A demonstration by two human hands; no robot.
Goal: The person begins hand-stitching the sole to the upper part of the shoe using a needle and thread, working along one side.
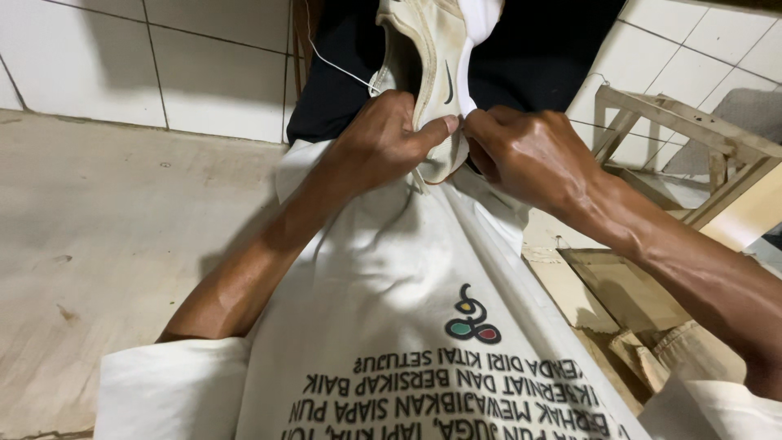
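Note:
A worn off-white shoe (429, 49) is held up in front of me, heel end downward, against a dark cloth behind it. My left hand (383, 143) grips the shoe's lower end, thumb pressed on its side. My right hand (525, 155) pinches a white strip of cloth (476, 33) at the shoe's edge, fingertips meeting the left thumb. A thin white thread (338, 67) runs up from the shoe to the left. Below my hands lies my white shirt (399, 285) with dark print and a small coloured emblem.
White wall tiles (204, 57) stand behind a pale worn floor (98, 228) on the left. A bare wooden frame (692, 130) stands at the right, with flat boards (603, 293) lying below it.

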